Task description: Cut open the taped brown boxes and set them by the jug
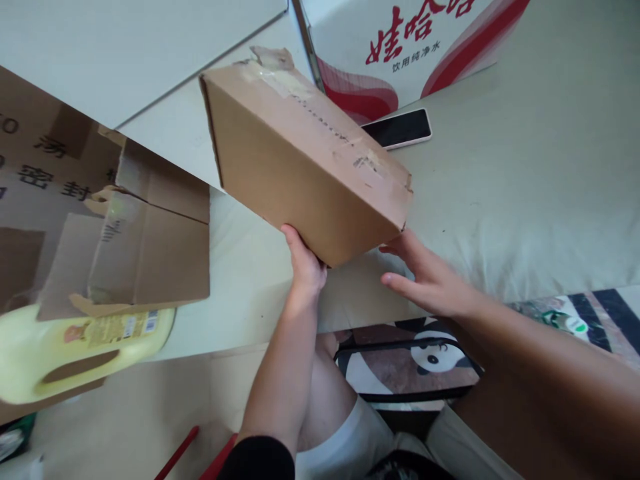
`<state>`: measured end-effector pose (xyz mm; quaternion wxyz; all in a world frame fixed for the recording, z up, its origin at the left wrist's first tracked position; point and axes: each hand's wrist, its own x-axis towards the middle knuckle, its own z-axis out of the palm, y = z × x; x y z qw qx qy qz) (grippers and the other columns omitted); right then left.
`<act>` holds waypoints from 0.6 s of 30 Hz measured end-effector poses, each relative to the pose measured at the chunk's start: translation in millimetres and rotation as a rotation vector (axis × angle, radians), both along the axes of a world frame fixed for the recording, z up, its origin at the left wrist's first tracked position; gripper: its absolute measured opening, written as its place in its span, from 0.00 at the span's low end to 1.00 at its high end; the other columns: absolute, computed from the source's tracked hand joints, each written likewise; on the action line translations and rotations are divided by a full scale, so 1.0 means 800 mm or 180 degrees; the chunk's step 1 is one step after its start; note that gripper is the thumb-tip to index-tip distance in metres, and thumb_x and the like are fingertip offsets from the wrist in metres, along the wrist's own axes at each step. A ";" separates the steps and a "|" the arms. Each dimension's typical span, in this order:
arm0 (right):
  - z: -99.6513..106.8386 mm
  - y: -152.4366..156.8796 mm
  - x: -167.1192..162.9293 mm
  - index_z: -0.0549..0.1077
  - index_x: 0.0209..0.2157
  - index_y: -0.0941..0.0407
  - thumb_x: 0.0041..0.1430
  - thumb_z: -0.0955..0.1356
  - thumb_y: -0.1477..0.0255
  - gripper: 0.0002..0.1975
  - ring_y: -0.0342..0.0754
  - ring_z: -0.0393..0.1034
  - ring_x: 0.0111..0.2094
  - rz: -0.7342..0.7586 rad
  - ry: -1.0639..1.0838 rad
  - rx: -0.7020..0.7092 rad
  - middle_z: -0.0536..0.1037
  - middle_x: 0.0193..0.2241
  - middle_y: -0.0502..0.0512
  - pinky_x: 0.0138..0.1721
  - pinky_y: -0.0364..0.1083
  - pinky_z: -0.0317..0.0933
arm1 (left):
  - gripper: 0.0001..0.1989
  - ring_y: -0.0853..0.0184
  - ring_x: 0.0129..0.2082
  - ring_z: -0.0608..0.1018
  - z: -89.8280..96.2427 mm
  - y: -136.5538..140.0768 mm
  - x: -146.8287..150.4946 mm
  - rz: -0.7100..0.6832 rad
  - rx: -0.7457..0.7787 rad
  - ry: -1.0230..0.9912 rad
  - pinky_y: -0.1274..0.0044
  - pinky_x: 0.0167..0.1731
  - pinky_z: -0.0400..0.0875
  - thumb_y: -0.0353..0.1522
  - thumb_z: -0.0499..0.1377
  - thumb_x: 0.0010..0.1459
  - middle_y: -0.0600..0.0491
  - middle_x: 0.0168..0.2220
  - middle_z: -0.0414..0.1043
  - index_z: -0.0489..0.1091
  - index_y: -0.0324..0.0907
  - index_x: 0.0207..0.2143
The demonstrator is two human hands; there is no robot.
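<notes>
A brown cardboard box (290,180) is tilted above the pale surface, with torn tape along its upper face. My left hand (306,265) grips its lower edge, the thumb on the near side and the other fingers hidden underneath. At the box's right corner is my right hand (423,273), thumb and fingers apart. Its fingertips are close to the corner, and whether they touch it I cannot tell. Behind the box lies a phone (400,129) with a dark screen, partly covered by it.
An opened cardboard box (170,250) stands at the left, beside a yellow jug (125,337) with a handle. A white and red carton (360,40) is at the back. Below my right arm lies a panda-patterned item (380,370); a pale cover (525,200) spreads at the right.
</notes>
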<state>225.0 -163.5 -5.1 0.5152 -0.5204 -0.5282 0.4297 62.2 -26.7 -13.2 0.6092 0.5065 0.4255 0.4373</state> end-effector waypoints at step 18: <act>-0.006 0.012 0.007 0.65 0.63 0.45 0.53 0.74 0.43 0.42 0.62 0.64 0.68 -0.0427 0.1128 0.0028 0.70 0.66 0.61 0.67 0.64 0.61 | 0.42 0.47 0.66 0.74 0.012 -0.001 -0.011 -0.1076 -0.1435 -0.0188 0.55 0.64 0.72 0.67 0.51 0.56 0.45 0.54 0.82 0.78 0.46 0.53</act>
